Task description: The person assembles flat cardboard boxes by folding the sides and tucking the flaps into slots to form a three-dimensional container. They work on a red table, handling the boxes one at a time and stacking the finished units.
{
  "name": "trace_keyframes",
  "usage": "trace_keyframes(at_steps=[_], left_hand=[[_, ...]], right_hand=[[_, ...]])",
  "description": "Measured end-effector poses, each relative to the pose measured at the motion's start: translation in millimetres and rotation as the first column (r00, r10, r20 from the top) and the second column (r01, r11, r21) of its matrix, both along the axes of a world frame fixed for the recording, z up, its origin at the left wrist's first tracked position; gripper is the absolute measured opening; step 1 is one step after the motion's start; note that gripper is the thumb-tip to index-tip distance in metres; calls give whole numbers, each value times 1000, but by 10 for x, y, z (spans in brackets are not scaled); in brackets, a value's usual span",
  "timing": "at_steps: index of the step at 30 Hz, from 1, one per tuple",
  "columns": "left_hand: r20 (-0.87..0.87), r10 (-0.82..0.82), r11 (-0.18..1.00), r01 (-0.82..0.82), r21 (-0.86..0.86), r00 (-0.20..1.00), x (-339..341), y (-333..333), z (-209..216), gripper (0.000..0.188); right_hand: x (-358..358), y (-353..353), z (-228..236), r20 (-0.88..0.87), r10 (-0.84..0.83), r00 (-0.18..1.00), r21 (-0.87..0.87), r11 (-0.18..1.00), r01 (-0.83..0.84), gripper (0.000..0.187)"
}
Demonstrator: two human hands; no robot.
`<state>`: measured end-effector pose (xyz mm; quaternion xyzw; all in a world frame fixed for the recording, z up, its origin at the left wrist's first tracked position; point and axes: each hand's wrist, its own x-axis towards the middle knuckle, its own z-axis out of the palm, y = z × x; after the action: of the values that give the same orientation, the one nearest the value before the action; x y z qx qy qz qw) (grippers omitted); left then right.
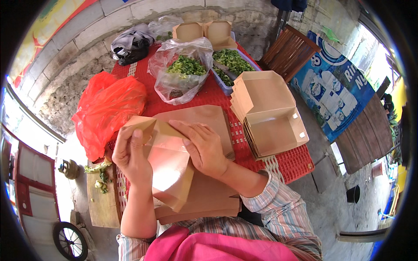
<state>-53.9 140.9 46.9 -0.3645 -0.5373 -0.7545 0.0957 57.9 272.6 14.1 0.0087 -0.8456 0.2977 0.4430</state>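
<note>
A brown cardboard food box [167,167], partly folded with its sides raised, is held up in front of me. My left hand [133,154] pinches its far left corner between thumb and fingers. With the fingers and thumb of my right hand [204,148] I grip its far right edge. The box's pale, shiny inside faces up. Beneath it lies a stack of flat brown cardboard sheets [209,191]. Right of the sheets stands a nested stack of folded boxes [274,130] with their lids open.
A red woven table [300,161] holds a red plastic bag [109,104], a clear bag of chopped greens [187,65] and a purple tray [226,89] of greens. More open boxes [217,32] stand at the back. A wooden board [102,204] with scraps is at left, a wooden chair [287,54] behind right.
</note>
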Motion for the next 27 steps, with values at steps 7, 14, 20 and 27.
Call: trace_keyframes(at_steps=[7,14,20,27], left_hand=[[-414,47,923,-198,-330,909,3,108,-107,10],[43,-70,952,80,-295,997,71,209,-262,7],[124,-90,937,126,-326,988,116,217,-264,6],[211,-119,950,173,-262,970,51,235,-309,7]], right_hand=[[-56,58,-2,-129,-156,979,-33,988,153,32],[-118,50,-54,-150,-157,976,-104,984,143,23],[-65,55,63,-167,-208,964,-94,976,194,19],[-94,92,-23,-150,-94,984,-305,951,44,11]])
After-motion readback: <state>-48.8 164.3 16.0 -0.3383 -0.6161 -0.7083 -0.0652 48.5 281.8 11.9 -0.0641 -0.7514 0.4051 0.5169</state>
